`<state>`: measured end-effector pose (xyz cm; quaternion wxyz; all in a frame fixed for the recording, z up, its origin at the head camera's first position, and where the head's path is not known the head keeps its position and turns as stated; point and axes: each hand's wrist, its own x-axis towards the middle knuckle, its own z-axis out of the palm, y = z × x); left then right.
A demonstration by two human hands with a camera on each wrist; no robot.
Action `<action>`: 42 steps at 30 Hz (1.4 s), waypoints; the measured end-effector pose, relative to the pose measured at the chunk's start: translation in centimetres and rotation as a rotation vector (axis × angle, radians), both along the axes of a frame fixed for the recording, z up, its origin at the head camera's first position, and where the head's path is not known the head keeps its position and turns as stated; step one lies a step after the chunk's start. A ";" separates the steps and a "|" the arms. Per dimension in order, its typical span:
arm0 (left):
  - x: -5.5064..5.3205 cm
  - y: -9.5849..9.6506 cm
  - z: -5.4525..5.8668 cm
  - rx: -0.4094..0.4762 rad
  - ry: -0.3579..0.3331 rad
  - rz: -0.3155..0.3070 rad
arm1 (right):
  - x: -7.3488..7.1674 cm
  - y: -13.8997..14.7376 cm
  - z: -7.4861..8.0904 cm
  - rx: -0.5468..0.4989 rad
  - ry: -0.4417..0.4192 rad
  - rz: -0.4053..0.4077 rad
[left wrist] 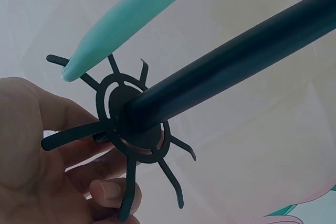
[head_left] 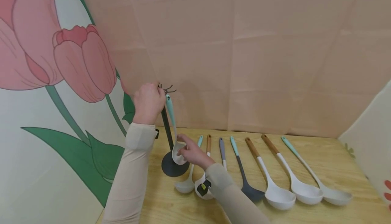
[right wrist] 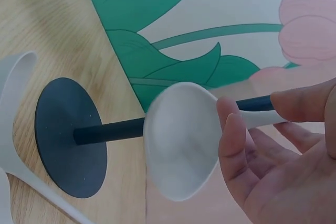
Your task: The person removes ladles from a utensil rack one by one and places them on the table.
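Note:
A black utensil rack (head_left: 166,129) with a ring of hooks at its top and a round base (right wrist: 63,156) stands at the left of the table. My left hand (head_left: 149,102) grips the rack's top, fingers (left wrist: 107,190) curled among the hooks. A pale grey ladle with a teal handle (left wrist: 131,19) is upright beside the pole, its handle end overlapping one hook in the left wrist view. Lower down, my right hand (head_left: 195,152) pinches this ladle's neck just above the bowl (right wrist: 181,145), thumb on one side and fingers on the other.
Several ladles lie in a row on the wooden table (head_left: 162,207), among them a dark one (head_left: 252,193) and a white one with a brown handle (head_left: 279,198). My right wrist partly covers two of them. A tulip-painted wall (head_left: 73,169) borders the left, a pinkish wall (head_left: 259,64) the back.

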<state>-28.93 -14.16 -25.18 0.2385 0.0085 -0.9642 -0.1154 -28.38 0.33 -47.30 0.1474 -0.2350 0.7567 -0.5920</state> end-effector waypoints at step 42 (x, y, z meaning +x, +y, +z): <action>-0.1 -0.1 -0.1 0.049 -0.012 -0.015 | 2.7 0.1 1.2 0.015 0.325 -0.144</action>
